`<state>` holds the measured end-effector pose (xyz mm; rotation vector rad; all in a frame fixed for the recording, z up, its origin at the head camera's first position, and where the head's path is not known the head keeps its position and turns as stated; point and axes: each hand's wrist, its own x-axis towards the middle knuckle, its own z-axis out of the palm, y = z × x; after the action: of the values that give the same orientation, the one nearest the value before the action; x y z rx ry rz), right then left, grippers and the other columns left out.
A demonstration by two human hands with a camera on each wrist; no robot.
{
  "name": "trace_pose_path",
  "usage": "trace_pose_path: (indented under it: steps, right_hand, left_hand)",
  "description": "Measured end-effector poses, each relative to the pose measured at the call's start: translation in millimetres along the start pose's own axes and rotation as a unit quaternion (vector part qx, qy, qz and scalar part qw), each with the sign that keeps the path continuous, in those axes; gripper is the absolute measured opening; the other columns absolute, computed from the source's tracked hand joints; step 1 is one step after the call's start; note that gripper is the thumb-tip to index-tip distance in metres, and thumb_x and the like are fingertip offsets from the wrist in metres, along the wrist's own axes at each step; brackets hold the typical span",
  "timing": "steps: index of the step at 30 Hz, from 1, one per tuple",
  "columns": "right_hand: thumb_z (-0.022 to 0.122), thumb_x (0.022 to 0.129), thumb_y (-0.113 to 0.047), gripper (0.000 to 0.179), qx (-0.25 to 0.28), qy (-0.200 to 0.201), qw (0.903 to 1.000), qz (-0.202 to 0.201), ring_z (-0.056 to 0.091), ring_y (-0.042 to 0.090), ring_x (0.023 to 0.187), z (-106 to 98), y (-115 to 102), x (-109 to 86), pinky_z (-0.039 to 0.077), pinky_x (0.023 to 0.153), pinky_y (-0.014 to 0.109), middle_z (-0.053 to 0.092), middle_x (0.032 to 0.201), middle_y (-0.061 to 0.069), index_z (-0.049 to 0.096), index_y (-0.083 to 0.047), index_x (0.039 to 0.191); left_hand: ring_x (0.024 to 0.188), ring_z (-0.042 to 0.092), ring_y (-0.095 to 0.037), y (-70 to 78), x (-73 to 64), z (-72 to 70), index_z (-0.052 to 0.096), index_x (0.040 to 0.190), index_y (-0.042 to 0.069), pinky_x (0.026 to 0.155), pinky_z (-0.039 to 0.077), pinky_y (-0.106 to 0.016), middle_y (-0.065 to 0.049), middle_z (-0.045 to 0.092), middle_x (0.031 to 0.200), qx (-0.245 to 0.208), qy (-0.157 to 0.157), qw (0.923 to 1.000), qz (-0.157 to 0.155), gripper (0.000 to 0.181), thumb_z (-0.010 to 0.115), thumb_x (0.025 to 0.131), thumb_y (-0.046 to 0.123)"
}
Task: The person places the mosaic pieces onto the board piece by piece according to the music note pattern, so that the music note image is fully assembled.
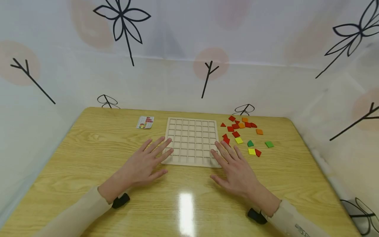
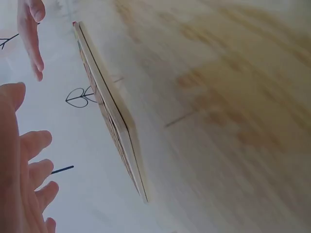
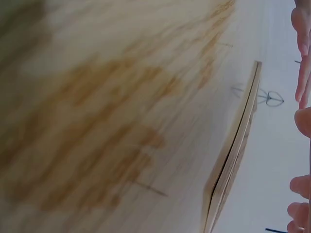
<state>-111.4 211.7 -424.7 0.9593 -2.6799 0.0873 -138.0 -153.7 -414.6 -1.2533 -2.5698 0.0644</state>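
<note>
A pale wooden board [image 1: 190, 141] with a square grid of shallow cells lies on the table, its cells bare. My left hand [image 1: 145, 164] is spread palm-down at the board's left side, fingertips over its left edge. On the other side, my right hand [image 1: 237, 172] is held likewise, its fingertips over the board's lower right corner. Neither hand holds anything. Both wrist views catch the board edge-on, the left wrist view showing its side [image 2: 114, 111] apart from the curved fingers [image 2: 41, 172]. Right of the board lie several flat coloured pieces, including a red square [image 1: 236, 134].
A small printed card [image 1: 145, 122] with a coloured block picture lies left of the board. Among the scattered pieces are a yellow one [image 1: 239, 140], a green one [image 1: 269, 144] and an orange one [image 1: 259, 131]. A patterned white cloth [image 1: 165, 85] hangs behind the wooden table [image 1: 97, 141].
</note>
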Motion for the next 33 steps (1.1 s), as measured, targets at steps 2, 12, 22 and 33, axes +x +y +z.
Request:
trace_pose_path:
  steps: [2,12,22,33]
  right_hand:
    - [0.049,0.095,-0.063,0.079,0.009,-0.001,1.0000,0.004,0.014,0.030,0.151,0,0,-0.6,0.007,0.121,0.052,0.023,0.163,0.011,0.040,-0.010,0.153]
    - [0.069,0.092,-0.039,0.062,0.092,0.012,0.9943,0.053,0.036,0.031,0.143,2,-1,-2.7,0.034,0.112,0.052,0.043,0.154,0.011,0.056,-0.003,0.141]
    - [0.072,0.091,-0.010,0.026,0.221,0.056,0.9614,0.154,0.058,0.034,0.117,10,20,-1.9,0.049,0.096,0.054,0.067,0.122,0.012,0.072,-0.003,0.116]
    - [0.067,0.094,-0.004,0.020,0.310,0.109,0.9146,0.235,0.067,0.037,0.100,18,61,6.3,0.057,0.079,0.053,0.069,0.112,0.019,0.072,0.002,0.112]
  left_hand:
    - [0.150,0.019,-0.031,0.3,0.8,-1.5,0.045,0.151,0.014,0.119,0.018,-0.053,-0.011,0.022,0.164,-0.005,0.005,1.0000,0.001,0.064,0.028,0.105,0.055]
    - [0.132,0.051,-0.025,2.0,7.5,-7.6,0.073,0.122,0.016,0.111,0.037,-0.050,-0.005,0.059,0.140,-0.115,0.053,0.9919,-0.005,0.031,0.059,0.100,0.033]
    - [0.128,0.054,-0.026,-13.9,18.7,6.1,0.078,0.111,0.014,0.103,0.046,-0.049,-0.001,0.062,0.135,-0.321,0.046,0.9409,-0.098,0.021,0.067,0.098,0.026]
    - [0.140,0.041,-0.029,-45.3,33.4,36.1,0.069,0.127,0.009,0.112,0.034,-0.053,-0.005,0.052,0.147,-0.446,0.015,0.8787,-0.168,0.032,0.067,0.097,0.023]
